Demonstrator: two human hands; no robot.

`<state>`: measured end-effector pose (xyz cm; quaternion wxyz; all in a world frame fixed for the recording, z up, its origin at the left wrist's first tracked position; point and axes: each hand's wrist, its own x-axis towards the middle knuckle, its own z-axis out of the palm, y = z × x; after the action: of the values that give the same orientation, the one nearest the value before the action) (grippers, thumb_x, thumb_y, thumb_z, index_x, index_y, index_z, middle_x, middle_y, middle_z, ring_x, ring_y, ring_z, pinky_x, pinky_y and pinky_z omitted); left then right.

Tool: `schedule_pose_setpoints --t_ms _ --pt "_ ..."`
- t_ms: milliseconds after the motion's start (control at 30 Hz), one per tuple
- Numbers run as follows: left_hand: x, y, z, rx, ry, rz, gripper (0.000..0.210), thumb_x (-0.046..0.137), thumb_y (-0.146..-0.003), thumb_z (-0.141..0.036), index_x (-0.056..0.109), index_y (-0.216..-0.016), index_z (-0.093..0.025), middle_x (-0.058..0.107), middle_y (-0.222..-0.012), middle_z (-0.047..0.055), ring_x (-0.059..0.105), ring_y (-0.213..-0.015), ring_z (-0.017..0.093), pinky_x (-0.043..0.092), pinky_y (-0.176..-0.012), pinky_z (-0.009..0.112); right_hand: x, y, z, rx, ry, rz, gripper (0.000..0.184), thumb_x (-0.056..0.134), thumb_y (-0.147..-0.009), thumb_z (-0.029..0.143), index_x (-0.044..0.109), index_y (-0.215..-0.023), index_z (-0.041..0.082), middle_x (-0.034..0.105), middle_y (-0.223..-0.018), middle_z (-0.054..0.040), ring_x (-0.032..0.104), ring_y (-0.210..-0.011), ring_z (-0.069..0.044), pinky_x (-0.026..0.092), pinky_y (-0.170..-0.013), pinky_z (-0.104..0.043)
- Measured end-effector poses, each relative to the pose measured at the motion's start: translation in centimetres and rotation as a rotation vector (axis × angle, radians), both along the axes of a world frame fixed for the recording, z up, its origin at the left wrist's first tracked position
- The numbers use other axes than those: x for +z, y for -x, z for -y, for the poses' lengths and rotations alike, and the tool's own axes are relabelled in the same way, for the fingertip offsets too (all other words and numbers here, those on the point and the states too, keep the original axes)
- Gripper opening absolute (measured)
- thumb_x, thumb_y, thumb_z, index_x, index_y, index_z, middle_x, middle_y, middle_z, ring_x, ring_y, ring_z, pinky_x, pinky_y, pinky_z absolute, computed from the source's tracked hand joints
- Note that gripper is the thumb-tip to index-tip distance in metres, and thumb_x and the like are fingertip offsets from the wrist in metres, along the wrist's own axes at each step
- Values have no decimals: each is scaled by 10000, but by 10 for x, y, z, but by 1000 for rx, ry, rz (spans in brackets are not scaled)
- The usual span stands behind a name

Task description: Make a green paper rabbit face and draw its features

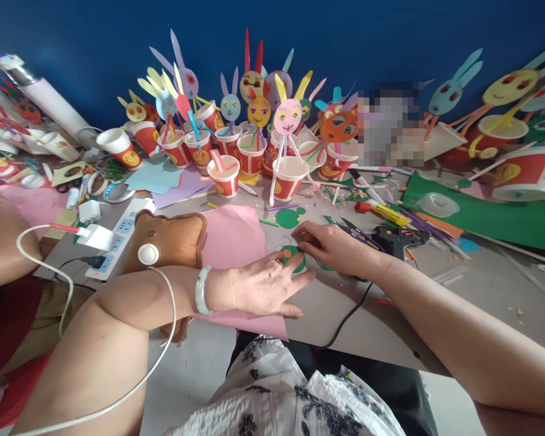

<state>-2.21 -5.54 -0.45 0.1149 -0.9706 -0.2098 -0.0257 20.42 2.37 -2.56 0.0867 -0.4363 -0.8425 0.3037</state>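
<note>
Green disc (300,266), bearing an orange spot, lies on the tabletop (318,315) just past the right edge of the pink paper (231,233), partly covered by the left hand (270,284). That hand, with a pale bangle (203,290) at its wrist, rests palm down, fingers spread and unclenched, some across the disc; nothing is grasped in it. The right hand (331,245) sits beside the disc's upper right edge, fingers bent and thumb drawn near them; whether they pinch anything, I cannot tell. A second disc (324,266) shows partly beneath this hand, and a larger green circle (287,218) lies flat beyond the left hand, with a smaller one (301,211) beside it.

Right of the right hand are scissors (361,233) and a black tool (393,242); farther right, a clear ring (438,204) lies on a green sheet (495,224). A yellow marker (390,213) lies between the black tool and the sheet.

On the left, a brown cushion (170,233) overlaps the pink paper, next to a power strip (122,236). Behind, red-and-white cups (288,188) stand in rows, many carrying long-eared paper heads (289,117), before a blue wall (95,42). Another person's arm (2,236) reaches in at the left edge.
</note>
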Motion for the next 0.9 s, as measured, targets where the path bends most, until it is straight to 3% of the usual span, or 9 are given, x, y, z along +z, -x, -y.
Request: schedule_pose_setpoints --t_ms 233,633,900 --pt "1 -2 -2 5 41 16 677 372 -1054 -630 576 -1420 -99 616 -1448 226 638 -1275 296 453 -1044 361 1 0 1 -1 0 2 178 514 -927 261 627 -1055 210 749 -784 -30 653 -679 -183 466 -678 -294" --pt "-2 1 -1 -16 -12 18 677 324 -1068 -622 591 -1407 -100 611 -1468 218 629 -1297 290 446 -1065 357 0 0 1 -16 21 8 188 510 -922 267 625 -1061 216 744 -779 -33 667 -701 -196 474 -687 -303" --pt "-14 3 1 -9 -15 82 685 367 -1051 -645 567 -1434 -114 571 -1518 206 598 -1337 294 409 -1120 367 0 0 0 -20 26 9 179 509 -921 251 615 -1059 215 746 -788 -27 668 -705 -189 472 -690 -298"
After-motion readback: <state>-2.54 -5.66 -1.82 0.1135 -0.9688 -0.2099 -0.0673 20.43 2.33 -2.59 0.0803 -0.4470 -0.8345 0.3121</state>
